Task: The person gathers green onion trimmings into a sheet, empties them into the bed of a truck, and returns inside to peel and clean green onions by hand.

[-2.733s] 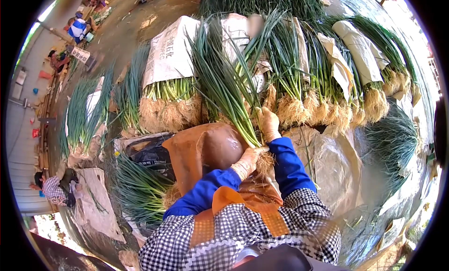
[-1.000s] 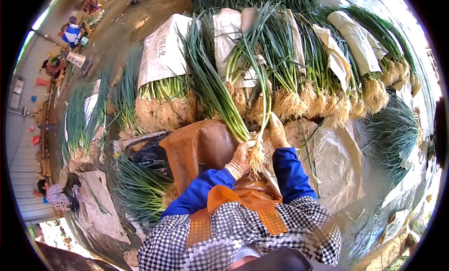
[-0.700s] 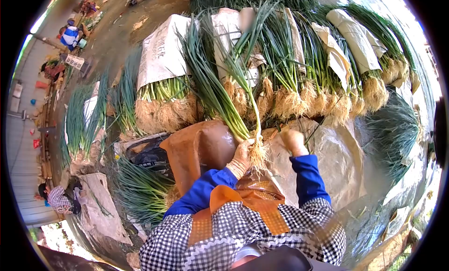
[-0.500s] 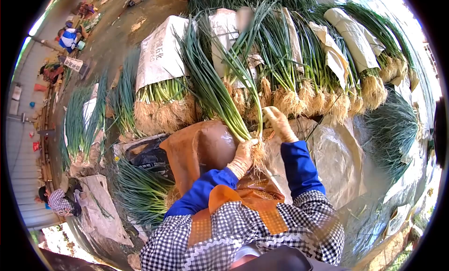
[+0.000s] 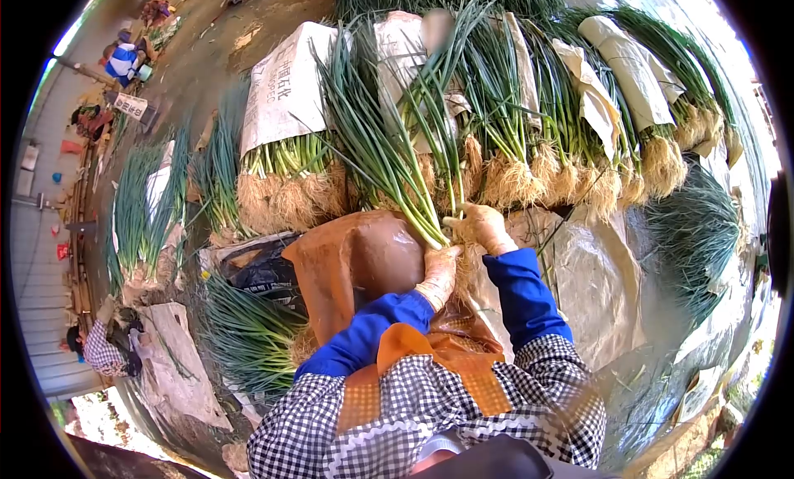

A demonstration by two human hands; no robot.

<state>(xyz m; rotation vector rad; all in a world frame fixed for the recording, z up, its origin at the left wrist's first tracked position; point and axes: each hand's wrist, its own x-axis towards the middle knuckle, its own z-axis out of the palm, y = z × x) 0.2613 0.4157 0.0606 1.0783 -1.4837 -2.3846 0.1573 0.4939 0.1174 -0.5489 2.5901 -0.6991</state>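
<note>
Green, long-leaved onion stalks with pale lower stems (image 5: 405, 181) slant up and forward from above the person's lap, their tips overlapping a row of rooted onion bundles (image 5: 509, 148). Around the base of the stalks, the left hand (image 5: 438, 271) has its grip closed. Just beside it, the right hand (image 5: 481, 227) has bent fingers at the lower stems; whether that grip is closed on one, the view does not let me tell. Blue sleeves (image 5: 364, 334) cover both forearms, and shiny brown sheeting (image 5: 376, 252) drapes the knee beneath. White printed sacking (image 5: 289, 86) covers the leaves of one bundle ahead, its straw-coloured roots facing the person. Near the left elbow lies a fanned pile of green onions (image 5: 248, 334), close to crumpled black plastic (image 5: 269, 272). To the right, a wrinkled beige sheet (image 5: 591, 289) spreads over the ground.
</note>
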